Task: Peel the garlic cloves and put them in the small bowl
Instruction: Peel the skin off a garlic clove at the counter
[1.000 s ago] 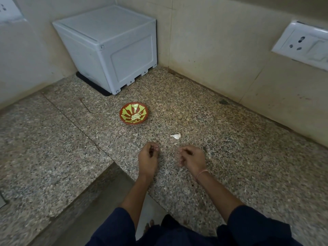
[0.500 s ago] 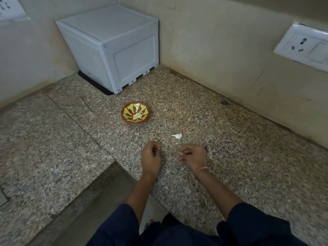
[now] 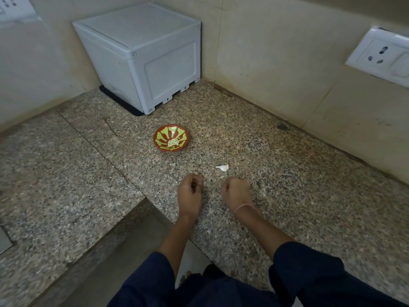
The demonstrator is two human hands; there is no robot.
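Observation:
A small red bowl (image 3: 187, 134) with a yellow-green pattern stands on the speckled granite counter (image 3: 298, 178), with a few pale peeled cloves (image 3: 172, 142) lying in its middle. One white unpeeled garlic clove (image 3: 223, 167) lies on the counter between the bowl and my hands. My left hand (image 3: 189, 196) rests on the counter near its front edge, fingers curled in toward the thumb. My right hand (image 3: 236, 192) rests beside it as a loose fist, just below the clove and apart from it. Nothing shows inside either hand.
A grey plastic box (image 3: 143, 54) sits in the back corner on a dark mat. A white wall socket (image 3: 380, 56) is at the right. The counter's front edge (image 3: 141, 202) steps down to a lower ledge left of my left hand.
Both hands stay in place on the counter. My right hand's fingers have curled in tighter, hiding the fingertips. The bowl and the loose clove have not moved.

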